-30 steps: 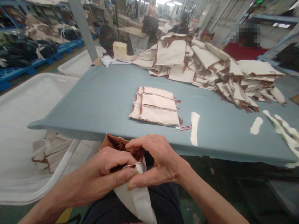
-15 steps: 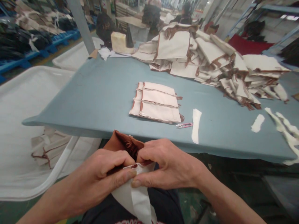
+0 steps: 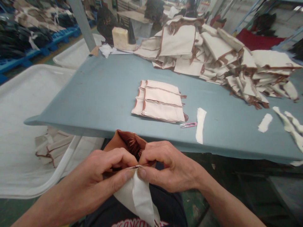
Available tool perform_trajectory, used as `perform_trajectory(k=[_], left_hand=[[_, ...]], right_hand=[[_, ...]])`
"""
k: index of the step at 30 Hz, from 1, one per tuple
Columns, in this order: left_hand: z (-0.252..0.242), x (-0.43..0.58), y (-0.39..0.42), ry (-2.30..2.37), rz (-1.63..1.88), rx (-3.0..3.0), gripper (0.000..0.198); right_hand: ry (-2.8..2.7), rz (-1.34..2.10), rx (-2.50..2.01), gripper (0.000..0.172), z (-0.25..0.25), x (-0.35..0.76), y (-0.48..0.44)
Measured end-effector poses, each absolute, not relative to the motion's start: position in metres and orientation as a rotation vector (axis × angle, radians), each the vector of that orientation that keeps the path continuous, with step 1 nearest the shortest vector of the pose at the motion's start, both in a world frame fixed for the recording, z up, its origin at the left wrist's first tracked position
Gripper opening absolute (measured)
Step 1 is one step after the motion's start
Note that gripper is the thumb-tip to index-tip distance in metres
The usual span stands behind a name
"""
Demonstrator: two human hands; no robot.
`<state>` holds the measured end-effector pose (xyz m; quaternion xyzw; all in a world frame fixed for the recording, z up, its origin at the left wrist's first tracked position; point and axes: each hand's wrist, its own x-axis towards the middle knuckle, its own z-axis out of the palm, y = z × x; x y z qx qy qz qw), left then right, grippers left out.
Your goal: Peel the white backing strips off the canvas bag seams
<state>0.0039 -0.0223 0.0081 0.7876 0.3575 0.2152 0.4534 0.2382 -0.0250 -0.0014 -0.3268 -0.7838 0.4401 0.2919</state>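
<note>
Pinching cloth [image 3: 139,194] edge w/ LH [image 3: 107,167], RH [image 3: 167,165], nr tbl [image 3: 101,91] edge

Left hand [image 3: 107,170] partly hides the brown fabric [image 3: 114,142]; shirt lettering [image 3: 129,223] cut off below

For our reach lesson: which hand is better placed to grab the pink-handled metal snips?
Probably the right hand: it is nearer the snips, though it and the left hand pinch white fabric.
</note>
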Motion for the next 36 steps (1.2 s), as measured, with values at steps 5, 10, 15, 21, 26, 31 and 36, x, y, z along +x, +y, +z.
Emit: perform_trajectory(k=[5, 10, 15, 21, 26, 31, 36], left_hand=[[0.004, 0.006, -0.028, 0.898, 0.599, 1.994, 0.019], [0.0, 0.007, -0.031, 0.911, 0.576, 1.962, 0.019], [-0.003, 0.005, -0.036, 0.925, 0.649, 2.047, 0.02], [-0.005, 0.003, -0.041, 0.918, 0.674, 2.119, 0.024], [-0.009, 0.007, -0.039, 0.872, 0.772, 2.243, 0.026], [-0.019, 0.007, -0.037, 0.811, 0.77, 2.426, 0.024], [-0.031, 0.002, -0.035, 0.677, 0.737, 2.578, 0.037]], right_hand=[[-1.952, 1.303, -0.737, 0.038, -0.013, 0.241, -0.028], [-1.886, 1.361, -0.791, 0.028, -0.022, 0.242, -0.033], [-1.944, 1.162, -0.883, 0.017, -0.024, 0.238, -0.039], [-2.033, 1.193, -0.809, 0.022, -0.021, 0.241, -0.04], [-2.005, 1.104, -0.976, 0.017, -0.019, 0.235, -0.042], [-1.932, 0.883, -1.099, 0.014, -0.023, 0.225, -0.046], [-1.756, 1.082, -1.129, 0.014, -0.029, 0.224, -0.05]])
